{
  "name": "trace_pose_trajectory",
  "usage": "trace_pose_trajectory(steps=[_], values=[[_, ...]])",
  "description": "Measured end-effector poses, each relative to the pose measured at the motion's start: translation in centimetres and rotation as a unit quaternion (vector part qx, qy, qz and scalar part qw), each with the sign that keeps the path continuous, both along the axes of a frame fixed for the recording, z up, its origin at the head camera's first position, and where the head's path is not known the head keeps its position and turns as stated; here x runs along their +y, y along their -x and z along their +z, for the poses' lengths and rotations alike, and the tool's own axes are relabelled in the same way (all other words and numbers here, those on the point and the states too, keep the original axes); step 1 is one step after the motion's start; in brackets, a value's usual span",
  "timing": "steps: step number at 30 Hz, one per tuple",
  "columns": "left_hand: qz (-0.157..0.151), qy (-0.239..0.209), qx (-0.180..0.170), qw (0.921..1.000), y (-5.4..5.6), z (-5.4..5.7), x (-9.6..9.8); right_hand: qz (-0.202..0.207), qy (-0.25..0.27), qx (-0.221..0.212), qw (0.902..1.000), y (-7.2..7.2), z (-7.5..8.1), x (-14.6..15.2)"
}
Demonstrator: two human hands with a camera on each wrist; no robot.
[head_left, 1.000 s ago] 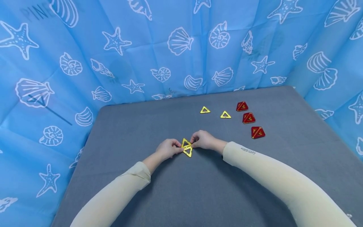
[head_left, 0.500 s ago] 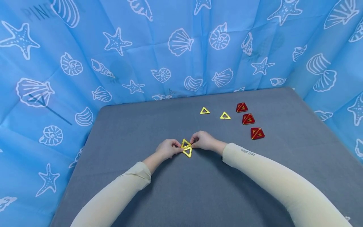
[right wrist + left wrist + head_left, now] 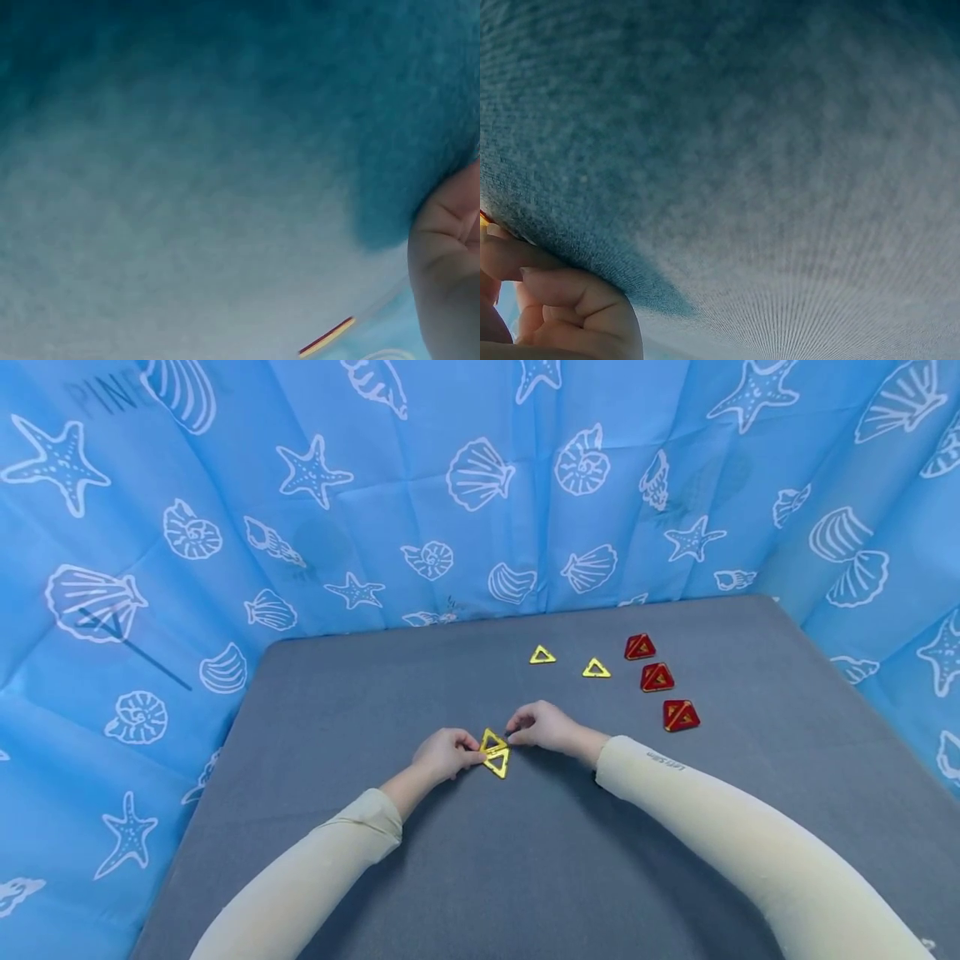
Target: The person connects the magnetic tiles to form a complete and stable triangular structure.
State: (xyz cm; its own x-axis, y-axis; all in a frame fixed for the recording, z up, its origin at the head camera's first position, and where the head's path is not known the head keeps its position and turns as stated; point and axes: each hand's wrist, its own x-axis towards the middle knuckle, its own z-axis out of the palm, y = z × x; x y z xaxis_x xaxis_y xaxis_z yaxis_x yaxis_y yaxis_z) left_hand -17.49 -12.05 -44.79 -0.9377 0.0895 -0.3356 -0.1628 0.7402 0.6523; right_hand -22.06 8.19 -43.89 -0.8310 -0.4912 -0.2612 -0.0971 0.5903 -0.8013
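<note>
Two yellow triangular magnetic tiles lie edge to edge in a diamond shape on the grey table, each with an open centre. My left hand pinches the pair at its left side, where the two tiles meet. My right hand is just off the pair's right corner, fingers loosely bent and nothing seen between them. In the left wrist view, the curled fingers of the left hand show, with a sliver of yellow at the edge. Only part of the right hand appears in the right wrist view; its fingertips are out of frame.
Two single yellow triangles, one farther left and one nearer, lie toward the back. Right of them, three red diamond-like pieces form a slanted row. A blue shell-patterned curtain borders the grey table.
My right hand has let go of the yellow tiles and drawn slightly to the right. The left hand keeps its hold, and the tiles stay in place.
</note>
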Motion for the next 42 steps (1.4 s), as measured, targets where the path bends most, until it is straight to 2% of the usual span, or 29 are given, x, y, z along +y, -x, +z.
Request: trace_pose_trajectory(steps=[8,22,28,31,36,38,42], values=[[0.004,0.002,-0.01,0.9999,0.0,0.1,-0.2,-0.056,0.063,-0.016,0.9963,1.8,0.2,1.8],[-0.006,0.0,-0.002,1.0,-0.3,0.0,-0.2,-0.145,0.081,-0.009,0.986,6.1,0.0,4.1],[0.003,-0.011,-0.012,0.9999,-0.3,0.0,-0.3,-0.178,0.102,-0.057,0.977,7.0,0.3,3.6],[0.008,-0.017,-0.013,0.9997,-0.4,0.1,-0.2,-0.185,0.116,-0.077,0.9728,7.4,0.4,3.2],[-0.003,-0.01,-0.005,0.9999,-0.4,0.3,0.0,-0.204,0.114,-0.095,0.9676,8.1,0.2,3.0],[-0.003,-0.007,-0.007,0.9999,-0.4,0.3,0.0,-0.203,0.104,-0.096,0.9689,8.5,0.1,2.9],[0.002,-0.003,-0.01,0.9999,-0.3,0.3,-0.2,-0.176,0.064,-0.081,0.9789,9.3,-0.1,2.8]])
